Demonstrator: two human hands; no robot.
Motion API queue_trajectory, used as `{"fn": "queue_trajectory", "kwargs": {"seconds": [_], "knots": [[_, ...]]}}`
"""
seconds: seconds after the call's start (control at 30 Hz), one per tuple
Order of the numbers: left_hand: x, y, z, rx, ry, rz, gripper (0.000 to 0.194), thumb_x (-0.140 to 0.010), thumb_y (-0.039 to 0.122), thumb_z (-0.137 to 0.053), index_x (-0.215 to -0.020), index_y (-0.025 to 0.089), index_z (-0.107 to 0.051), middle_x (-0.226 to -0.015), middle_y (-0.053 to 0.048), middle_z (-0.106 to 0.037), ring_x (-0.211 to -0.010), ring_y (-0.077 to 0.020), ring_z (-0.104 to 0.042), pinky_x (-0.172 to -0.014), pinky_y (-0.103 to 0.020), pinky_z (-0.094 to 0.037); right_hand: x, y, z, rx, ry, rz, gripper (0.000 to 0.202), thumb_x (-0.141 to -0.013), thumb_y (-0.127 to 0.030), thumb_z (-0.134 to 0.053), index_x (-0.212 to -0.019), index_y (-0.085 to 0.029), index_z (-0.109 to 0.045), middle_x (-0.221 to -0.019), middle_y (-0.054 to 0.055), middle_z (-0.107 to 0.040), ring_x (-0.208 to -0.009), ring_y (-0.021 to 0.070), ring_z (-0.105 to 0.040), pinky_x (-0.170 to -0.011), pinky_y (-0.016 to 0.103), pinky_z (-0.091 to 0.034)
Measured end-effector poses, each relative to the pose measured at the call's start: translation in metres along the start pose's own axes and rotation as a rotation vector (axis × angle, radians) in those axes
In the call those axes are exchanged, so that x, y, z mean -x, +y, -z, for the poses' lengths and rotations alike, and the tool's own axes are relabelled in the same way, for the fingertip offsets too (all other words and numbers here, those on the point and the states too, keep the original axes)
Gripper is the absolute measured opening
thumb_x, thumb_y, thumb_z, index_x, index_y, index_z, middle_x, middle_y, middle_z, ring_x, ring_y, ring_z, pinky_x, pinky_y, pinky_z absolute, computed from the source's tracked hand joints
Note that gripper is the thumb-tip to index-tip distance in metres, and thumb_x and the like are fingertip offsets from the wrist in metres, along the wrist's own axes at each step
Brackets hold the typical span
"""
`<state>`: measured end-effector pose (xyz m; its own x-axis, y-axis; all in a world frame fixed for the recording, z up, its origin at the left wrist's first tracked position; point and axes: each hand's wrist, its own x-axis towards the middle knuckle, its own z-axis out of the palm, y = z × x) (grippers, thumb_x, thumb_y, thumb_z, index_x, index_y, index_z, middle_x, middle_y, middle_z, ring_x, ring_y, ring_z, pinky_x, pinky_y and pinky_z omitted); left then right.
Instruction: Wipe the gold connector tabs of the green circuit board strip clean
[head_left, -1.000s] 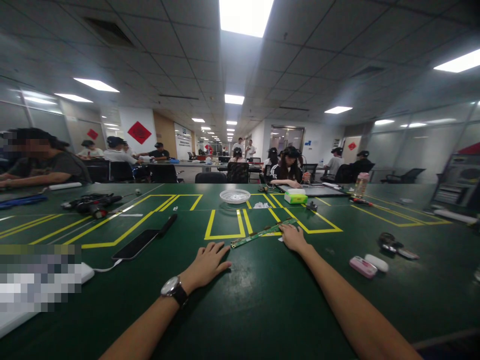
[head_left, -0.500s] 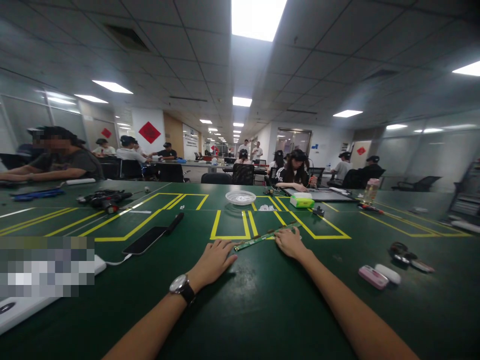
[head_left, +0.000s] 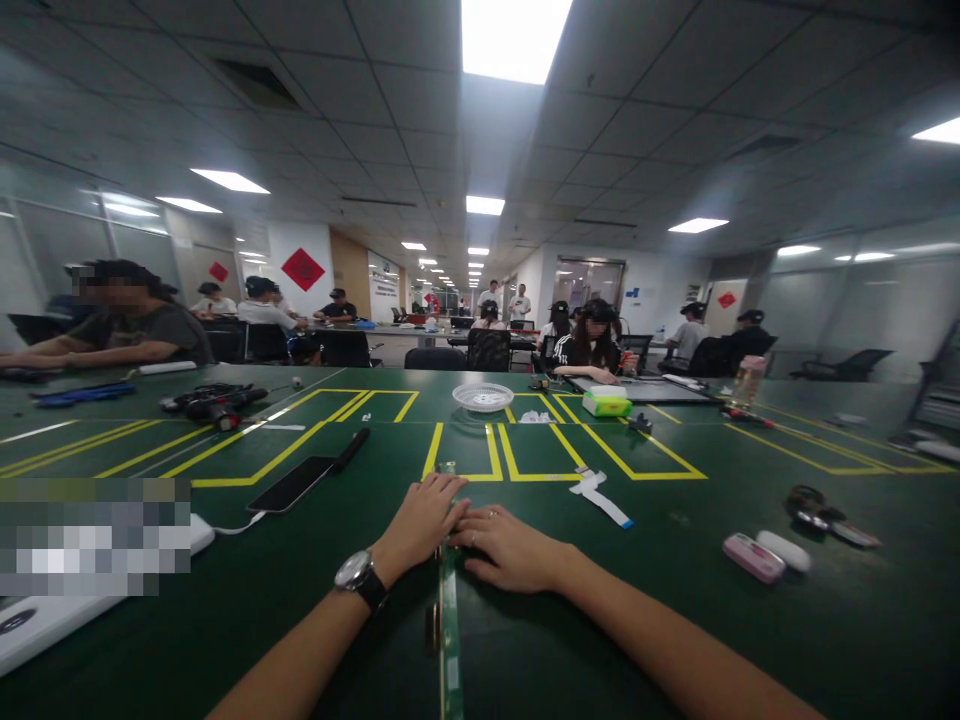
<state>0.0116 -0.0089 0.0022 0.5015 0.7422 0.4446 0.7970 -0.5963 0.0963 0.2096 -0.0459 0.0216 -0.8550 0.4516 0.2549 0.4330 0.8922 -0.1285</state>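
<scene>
A long, narrow green circuit board point(head_left: 450, 640) runs lengthwise toward me, its near end reaching the bottom edge of the view. My left hand point(head_left: 420, 520) is closed over the board's far part, with a short bit of board showing beyond the fingers. From the other side, my right hand point(head_left: 510, 548) has its fingertips on the board, right beside the left fingers. Both hands partly hide where the fingers meet it. To the right, a white flat ribbon cable point(head_left: 606, 502) with a blue end lies bent on the green table point(head_left: 645, 620).
A white round basket point(head_left: 483, 398) stands ahead. Left are a phone point(head_left: 292, 484), a power strip point(head_left: 82, 620) and black tools point(head_left: 217, 402). Right are a tissue pack point(head_left: 607, 404), a pink case point(head_left: 753, 557) and a bottle point(head_left: 748, 382). A person point(head_left: 592, 345) sits opposite.
The board has swung from slanting across the table to pointing toward me. My right hand has come left, next to my left hand. The white ribbon cable now shows on the table.
</scene>
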Motion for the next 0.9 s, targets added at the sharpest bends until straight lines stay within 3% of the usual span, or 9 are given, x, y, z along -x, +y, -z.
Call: {"fn": "queue_trajectory", "kwargs": {"seconds": [0.13,0.27,0.37,0.5,0.53,0.7,0.9], "knots": [[0.001,-0.001,-0.002,0.001,-0.054,0.010,0.035,-0.099,0.037,-0.034,-0.127,0.023,-0.049,-0.124,-0.007,-0.055,-0.115,-0.0216,-0.047,-0.091,-0.034,-0.038,-0.003,-0.014,-0.002,-0.005,-0.012,0.044,0.032,-0.090,-0.031,-0.051,-0.119,-0.018,-0.055,-0.122,0.008,-0.059,-0.118,0.0192,-0.049,-0.102,0.035,-0.032],[0.001,0.001,0.001,-0.021,-0.090,0.046,0.034,-0.099,0.038,-0.033,-0.124,0.021,-0.050,-0.121,-0.008,-0.055,-0.114,-0.0226,-0.047,-0.092,-0.034,-0.038,0.002,0.001,0.003,0.042,0.023,0.076,0.033,-0.090,-0.028,-0.050,-0.123,-0.021,-0.054,-0.124,0.007,-0.058,-0.119,0.0188,-0.048,-0.102,0.034,-0.032],[0.003,0.003,0.004,-0.080,-0.117,0.151,0.037,-0.098,0.043,-0.033,-0.116,0.019,-0.053,-0.116,-0.011,-0.054,-0.109,-0.0262,-0.049,-0.088,-0.038,-0.040,0.014,0.032,0.012,0.143,0.125,-0.137,0.028,-0.092,-0.023,-0.044,-0.116,-0.021,-0.059,-0.120,0.007,-0.060,-0.114,0.0198,-0.050,-0.098,0.036,-0.035],[0.007,0.005,0.009,-0.103,-0.188,0.195,0.044,-0.095,0.052,-0.033,-0.109,0.018,-0.056,-0.112,-0.013,-0.054,-0.107,-0.0296,-0.050,-0.084,-0.041,-0.042,0.044,0.083,0.024,0.322,0.132,-0.771,0.028,-0.093,-0.026,-0.045,-0.114,-0.019,-0.061,-0.116,0.013,-0.060,-0.110,0.0244,-0.052,-0.095,0.038,-0.039],[0.008,0.006,0.010,-0.100,-0.209,0.181,0.045,-0.094,0.054,-0.034,-0.109,0.018,-0.056,-0.112,-0.013,-0.054,-0.107,-0.0300,-0.050,-0.084,-0.041,-0.042,0.052,0.093,0.026,0.333,0.123,-0.827,0.027,-0.092,-0.026,-0.047,-0.113,-0.018,-0.062,-0.115,0.015,-0.060,-0.108,0.0259,-0.053,-0.093,0.040,-0.041],[0.011,0.008,0.010,-0.062,-0.266,0.124,0.056,-0.089,0.062,-0.037,-0.117,0.017,-0.055,-0.122,-0.016,-0.052,-0.114,-0.0321,-0.047,-0.089,-0.044,-0.039,0.082,0.113,0.029,0.335,0.093,-0.922,0.025,-0.093,-0.031,-0.050,-0.113,-0.018,-0.058,-0.117,0.011,-0.057,-0.098,0.0195,-0.058,-0.084,0.038,-0.050],[0.012,0.003,0.005,0.016,-0.338,0.045,0.069,-0.091,0.064,-0.030,-0.137,0.015,-0.041,-0.144,-0.018,-0.036,-0.132,-0.0322,-0.031,-0.100,-0.051,-0.030,0.069,0.111,0.021,0.301,0.104,-0.873,0.027,-0.092,-0.021,-0.041,-0.097,-0.015,-0.066,-0.096,0.013,-0.064,-0.093,0.0215,-0.058,-0.083,0.033,-0.045]]}}
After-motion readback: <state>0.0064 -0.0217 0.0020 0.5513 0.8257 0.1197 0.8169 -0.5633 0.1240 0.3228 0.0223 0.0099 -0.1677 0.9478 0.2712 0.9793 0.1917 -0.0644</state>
